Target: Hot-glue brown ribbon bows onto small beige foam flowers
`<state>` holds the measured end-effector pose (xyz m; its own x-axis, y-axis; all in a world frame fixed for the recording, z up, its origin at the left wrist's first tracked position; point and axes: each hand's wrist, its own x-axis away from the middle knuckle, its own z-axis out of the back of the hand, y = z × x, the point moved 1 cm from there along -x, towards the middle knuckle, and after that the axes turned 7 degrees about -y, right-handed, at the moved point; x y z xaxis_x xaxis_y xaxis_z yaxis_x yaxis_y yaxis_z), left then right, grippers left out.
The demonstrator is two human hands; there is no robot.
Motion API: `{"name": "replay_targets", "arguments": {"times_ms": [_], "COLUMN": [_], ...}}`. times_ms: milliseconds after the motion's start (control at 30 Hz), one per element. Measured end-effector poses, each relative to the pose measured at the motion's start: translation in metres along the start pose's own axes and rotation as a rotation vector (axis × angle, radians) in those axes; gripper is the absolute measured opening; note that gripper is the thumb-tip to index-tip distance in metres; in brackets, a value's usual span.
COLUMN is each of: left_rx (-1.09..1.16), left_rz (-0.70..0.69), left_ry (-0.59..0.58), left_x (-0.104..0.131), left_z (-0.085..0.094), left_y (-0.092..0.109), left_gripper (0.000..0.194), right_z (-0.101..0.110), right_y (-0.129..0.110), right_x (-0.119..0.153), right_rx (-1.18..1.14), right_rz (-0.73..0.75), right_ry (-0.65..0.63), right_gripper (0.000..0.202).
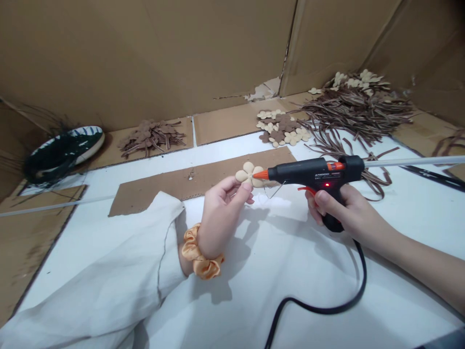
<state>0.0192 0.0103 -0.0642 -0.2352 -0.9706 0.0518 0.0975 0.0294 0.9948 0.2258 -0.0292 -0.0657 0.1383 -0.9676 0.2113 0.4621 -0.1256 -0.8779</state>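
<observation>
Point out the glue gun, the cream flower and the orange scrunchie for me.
Glue gun (309, 171): head view, on its black barrel.
Cream flower (249, 174): head view, near its center.
Orange scrunchie (197, 255): head view, on its gathered fabric.

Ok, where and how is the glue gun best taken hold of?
I'd grip the glue gun by its handle, coming from the right: the handle hangs below the body, while the orange nozzle points left at the cream flower. The right hand holds it that way now. The lit red light suggests power, so the nozzle is probably best avoided.
</observation>
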Motion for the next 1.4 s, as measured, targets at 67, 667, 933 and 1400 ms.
{"name": "replay_targets", "arguments": {"times_ms": [67,667,933,1400], "left_rx": [0.004,-0.01,0.001,-0.303], "left_rz": [0.0,0.04,0.014,-0.213], "left_ry": [0.007,0.043,0.029,0.104], "left_x": [-0.001,0.001,-0.003,-0.026], "left_z": [0.0,-0.001,0.001,0.017], "left_y": [0.0,0.003,0.0,-0.017], "left_gripper": [0.018,0.02,0.021,0.035], "right_z": [0.0,-0.004,-0.001,0.015], "right_y": [0.0,-0.002,-0.006,0.004], "right_x": [0.0,0.009,0.007,-0.026], "right_rx": [0.005,0.053,0.117,0.027], "right_rz": [-0.008,-0.017,-0.069,-0.139], "right_ry": [0.016,0.057,0.119,0.217], "right_gripper": [0.06,0.045,0.042,0.031]}}
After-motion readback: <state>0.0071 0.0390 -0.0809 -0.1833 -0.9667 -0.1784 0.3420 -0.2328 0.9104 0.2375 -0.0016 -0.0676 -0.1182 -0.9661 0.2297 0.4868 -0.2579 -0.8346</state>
